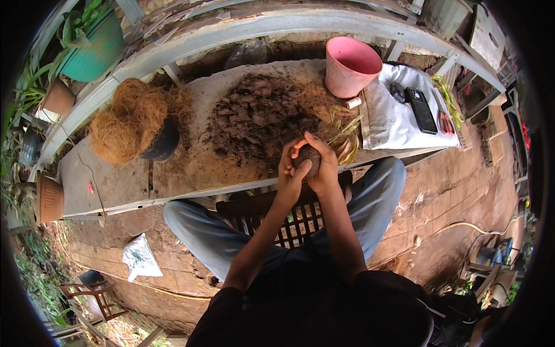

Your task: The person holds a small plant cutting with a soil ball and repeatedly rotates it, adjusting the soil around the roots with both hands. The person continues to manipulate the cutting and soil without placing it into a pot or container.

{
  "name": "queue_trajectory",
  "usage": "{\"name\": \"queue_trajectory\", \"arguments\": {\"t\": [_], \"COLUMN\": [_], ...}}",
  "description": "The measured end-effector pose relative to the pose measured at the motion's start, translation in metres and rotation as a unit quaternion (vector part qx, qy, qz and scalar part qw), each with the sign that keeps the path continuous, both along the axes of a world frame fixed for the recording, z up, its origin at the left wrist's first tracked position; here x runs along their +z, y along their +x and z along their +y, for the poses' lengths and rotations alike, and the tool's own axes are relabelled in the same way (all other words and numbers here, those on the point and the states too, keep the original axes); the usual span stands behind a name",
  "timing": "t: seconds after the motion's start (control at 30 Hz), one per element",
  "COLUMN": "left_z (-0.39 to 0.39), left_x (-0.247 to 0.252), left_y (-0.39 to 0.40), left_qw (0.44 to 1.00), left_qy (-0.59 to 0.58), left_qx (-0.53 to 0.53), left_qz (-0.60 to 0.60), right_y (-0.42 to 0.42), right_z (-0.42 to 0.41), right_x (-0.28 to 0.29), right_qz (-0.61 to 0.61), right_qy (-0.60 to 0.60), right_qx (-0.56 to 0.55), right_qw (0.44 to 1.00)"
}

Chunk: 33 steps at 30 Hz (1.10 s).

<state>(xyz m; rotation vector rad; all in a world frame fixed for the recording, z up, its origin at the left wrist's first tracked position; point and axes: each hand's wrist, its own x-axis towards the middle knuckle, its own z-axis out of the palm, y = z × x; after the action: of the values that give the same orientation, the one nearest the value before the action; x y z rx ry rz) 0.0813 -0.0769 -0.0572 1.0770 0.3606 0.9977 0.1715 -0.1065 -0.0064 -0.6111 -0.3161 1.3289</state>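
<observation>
Both my hands cup a dark ball of soil (308, 161) at the table's front edge. My left hand (291, 167) wraps it from the left, and my right hand (323, 167) from the right. Behind them, loose dark soil (264, 112) is heaped on the table (173, 184). Just right of my hands lie limp yellow-green leaves (347, 149), with a small spool of thread (353, 103) above them. A pink plastic pot (349, 69) stands at the back. On the left, brown coconut fibre (128, 123) rests against and over a black pot (162, 143).
At the right, a silvery plastic sack (381, 126) bears a black phone (420, 110), a small dark object (397, 92) and orange-handled scissors (445, 122). A metal rail (269, 24) runs behind the table. A terracotta-coloured pot (50, 198) stands at its left end.
</observation>
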Motion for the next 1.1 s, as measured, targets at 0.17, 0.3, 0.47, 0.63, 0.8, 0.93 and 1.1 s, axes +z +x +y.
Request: {"name": "queue_trajectory", "arguments": {"t": [0.17, 0.3, 0.47, 0.63, 0.8, 0.93, 1.1], "left_z": [0.001, 0.008, 0.006, 0.006, 0.006, 0.008, 0.002], "left_x": [-0.014, -0.004, 0.006, 0.002, -0.001, -0.002, -0.004], "left_y": [0.002, 0.0, -0.005, -0.004, -0.002, -0.002, 0.002], "left_qw": [0.999, 0.999, 0.976, 0.99, 0.996, 0.986, 0.974], "left_qy": [-0.025, -0.037, -0.176, -0.138, -0.084, -0.155, -0.215], "left_qx": [0.04, -0.022, -0.087, -0.031, -0.02, -0.047, -0.039], "left_qz": [0.002, 0.01, -0.092, 0.016, -0.005, -0.04, -0.051], "right_y": [-0.009, -0.004, -0.004, -0.009, -0.005, -0.005, -0.005], "right_z": [0.004, 0.008, 0.002, 0.008, 0.009, 0.008, 0.013], "right_x": [-0.001, -0.01, 0.011, 0.0, -0.002, 0.0, -0.013], "right_qz": [0.004, -0.015, -0.047, -0.107, -0.113, -0.159, -0.291], "right_qy": [-0.032, -0.035, -0.044, -0.05, -0.023, -0.046, -0.098], "right_qx": [-0.072, -0.087, -0.036, -0.074, -0.052, -0.053, -0.063], "right_qw": [0.997, 0.996, 0.997, 0.99, 0.992, 0.985, 0.95]}}
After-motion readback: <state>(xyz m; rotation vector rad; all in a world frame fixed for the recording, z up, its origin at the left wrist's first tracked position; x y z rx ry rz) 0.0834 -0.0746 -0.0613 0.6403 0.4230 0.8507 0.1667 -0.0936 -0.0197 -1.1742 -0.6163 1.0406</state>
